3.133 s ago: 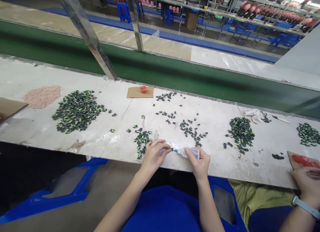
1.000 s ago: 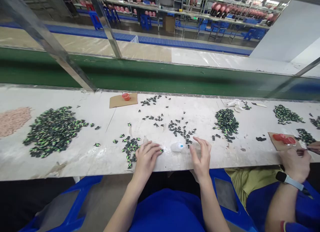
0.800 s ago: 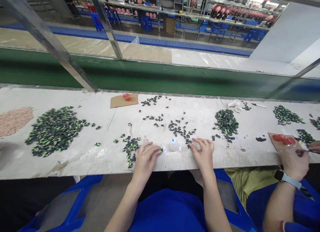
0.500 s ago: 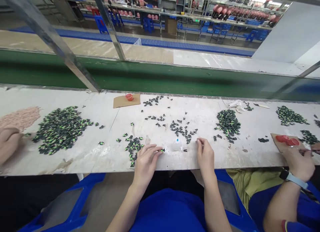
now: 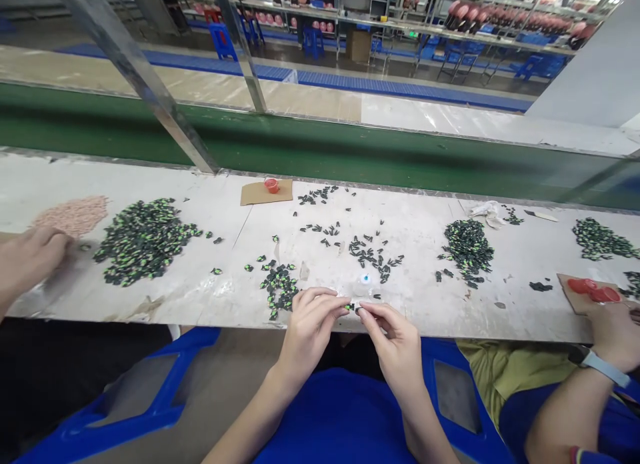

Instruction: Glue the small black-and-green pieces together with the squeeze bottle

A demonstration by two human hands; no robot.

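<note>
My left hand [image 5: 311, 325] is closed in a pinch on a small black-and-green piece [image 5: 349, 307] just above the bench's near edge. Facing it, my right hand [image 5: 395, 344] pinches a small black piece [image 5: 358, 307]; the two pieces meet or nearly meet between my fingertips. Just beyond them is a whitish, translucent bottle [image 5: 364, 285] with a blue tip. A small pile of black-and-green pieces [image 5: 280, 285] lies beside my left hand. Loose small black pieces [image 5: 367, 254] are scattered past the bottle.
Larger black-and-green piles lie left [image 5: 145, 241] and right [image 5: 469, 245]. A red cup [image 5: 271, 185] stands on cardboard [image 5: 253, 194] at the back. Co-workers' hands, left [image 5: 33, 261] and right [image 5: 615, 334], work along the same bench. Metal posts [image 5: 150, 97] rise behind it.
My right hand has moved left and come up to my left hand, now with a small black piece in its fingertips. The camera view has shifted slightly.
</note>
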